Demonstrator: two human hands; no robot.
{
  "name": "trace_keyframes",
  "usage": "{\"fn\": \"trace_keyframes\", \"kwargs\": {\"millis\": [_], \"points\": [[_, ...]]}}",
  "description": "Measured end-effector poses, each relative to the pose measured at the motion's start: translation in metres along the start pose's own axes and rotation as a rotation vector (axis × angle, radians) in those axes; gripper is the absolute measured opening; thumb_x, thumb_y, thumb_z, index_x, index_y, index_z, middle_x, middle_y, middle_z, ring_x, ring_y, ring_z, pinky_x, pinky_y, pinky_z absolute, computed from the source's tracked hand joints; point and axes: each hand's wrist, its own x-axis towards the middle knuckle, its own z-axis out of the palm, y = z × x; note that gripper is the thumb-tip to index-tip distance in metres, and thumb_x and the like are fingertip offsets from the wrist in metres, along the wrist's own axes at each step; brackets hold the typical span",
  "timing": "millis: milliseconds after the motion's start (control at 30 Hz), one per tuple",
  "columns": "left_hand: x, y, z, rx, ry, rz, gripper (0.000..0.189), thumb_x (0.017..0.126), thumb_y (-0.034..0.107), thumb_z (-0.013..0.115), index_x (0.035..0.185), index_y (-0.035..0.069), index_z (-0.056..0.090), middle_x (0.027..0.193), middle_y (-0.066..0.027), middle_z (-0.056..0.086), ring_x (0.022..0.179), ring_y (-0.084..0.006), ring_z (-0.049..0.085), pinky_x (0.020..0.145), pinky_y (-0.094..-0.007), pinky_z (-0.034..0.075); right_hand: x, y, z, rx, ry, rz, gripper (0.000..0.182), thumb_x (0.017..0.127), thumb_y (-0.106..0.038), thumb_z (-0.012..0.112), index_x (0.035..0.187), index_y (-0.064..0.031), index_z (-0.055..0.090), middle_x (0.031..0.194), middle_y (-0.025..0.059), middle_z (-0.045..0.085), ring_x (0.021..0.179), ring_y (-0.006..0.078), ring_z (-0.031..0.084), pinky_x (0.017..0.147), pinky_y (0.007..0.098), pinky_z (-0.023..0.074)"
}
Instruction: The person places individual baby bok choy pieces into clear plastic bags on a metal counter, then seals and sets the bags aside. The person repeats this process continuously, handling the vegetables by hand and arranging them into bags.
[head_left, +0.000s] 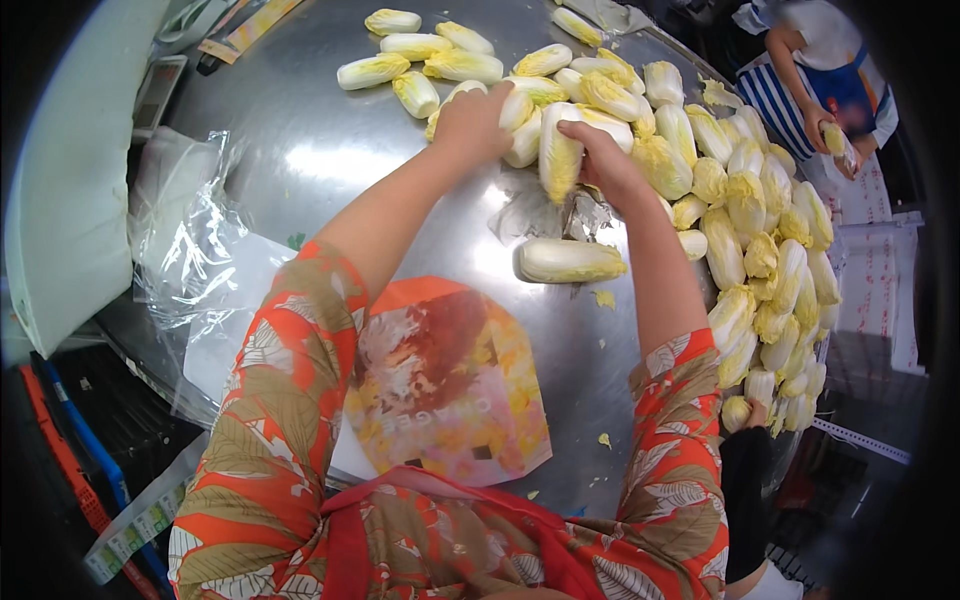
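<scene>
My right hand (606, 166) grips a pale napa cabbage (559, 154), its leafy tip pointing down toward me. At the near edge of the cabbage heap, my left hand (469, 127) has its thumb and forefinger around the end of another napa cabbage (517, 110); part of its grip is hidden. A single napa cabbage (571, 261) lies on its side on the steel table (375, 202), below my hands. Crumpled clear plastic (531, 214) rests just behind it.
More cabbages (750, 202) are heaped along the right side. Plastic film (191, 255), a printed paper sheet (450, 375) and a scale (159, 94) lie left and near. One person (821, 82) holds a cabbage at upper right; another person's hand (757, 415) touches the heap.
</scene>
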Motion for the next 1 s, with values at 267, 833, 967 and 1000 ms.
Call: {"fn": "trace_keyframes", "kwargs": {"millis": [267,833,967,1000], "points": [[0.013,-0.019,0.012,-0.702,-0.182,-0.346,0.058,0.084,0.037,0.066,0.13,0.005,0.054,0.117,-0.0094,0.064,0.101,-0.0191,0.063,0.084,-0.032,0.05,-0.002,0.017,0.047,0.374,0.113,-0.083,0.05,0.086,-0.04,0.06,0.123,-0.0071,0.056,0.116,0.0083,0.062,0.105,0.0214,0.058,0.091,0.0367,0.044],[-0.272,-0.041,-0.076,-1.297,-0.207,-0.415,0.055,0.078,0.015,0.076,0.128,0.003,0.056,0.121,-0.0075,0.062,0.108,-0.0166,0.061,0.096,-0.0321,0.048,-0.171,0.1,0.165,0.744,-0.303,-0.008,0.052,0.089,-0.03,0.055,0.135,-0.0054,0.047,0.131,0.0099,0.055,0.12,0.0259,0.053,0.103,0.0419,0.041],[-0.284,-0.02,-0.085,-0.784,0.005,-0.124,0.063,0.075,0.01,0.078,0.132,0.008,0.053,0.129,-0.007,0.056,0.118,-0.0201,0.054,0.101,-0.0327,0.043,-0.153,0.098,0.149,0.481,-0.466,-0.249,0.063,0.076,-0.013,0.067,0.134,-0.0063,0.043,0.121,0.0064,0.056,0.112,0.0191,0.055,0.097,0.0345,0.045],[-0.287,-0.014,-0.088,-0.567,0.008,-0.033,0.066,0.071,0.008,0.078,0.133,0.013,0.053,0.135,-0.0079,0.052,0.127,-0.0269,0.048,0.108,-0.0399,0.037,-0.15,0.103,0.141,0.436,-0.452,-0.186,0.068,0.069,-0.007,0.072,0.132,-0.0063,0.045,0.12,0.0054,0.056,0.11,0.0168,0.056,0.092,0.0309,0.048]]}}
